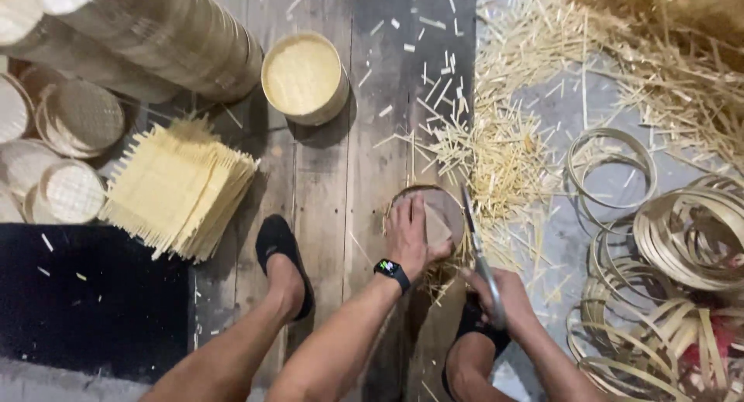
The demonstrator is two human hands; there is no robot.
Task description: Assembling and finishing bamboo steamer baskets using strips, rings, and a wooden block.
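Observation:
My left hand (411, 235), with a black watch on its wrist, presses down on a small round bamboo ring with a woven mat (443, 208) lying on the wooden floor. My right hand (504, 293) grips a pair of long metal shears (477, 247), whose blades run along the right edge of the round piece. Trimmed bamboo slivers (496, 150) lie scattered just beyond it.
A stack of square woven mats (174, 189) lies at left, with a finished round basket (304, 77) behind and tall basket stacks (155, 30) at the top left. Loose bamboo hoops (674, 231) pile up at right. My feet (283, 266) rest on the planks.

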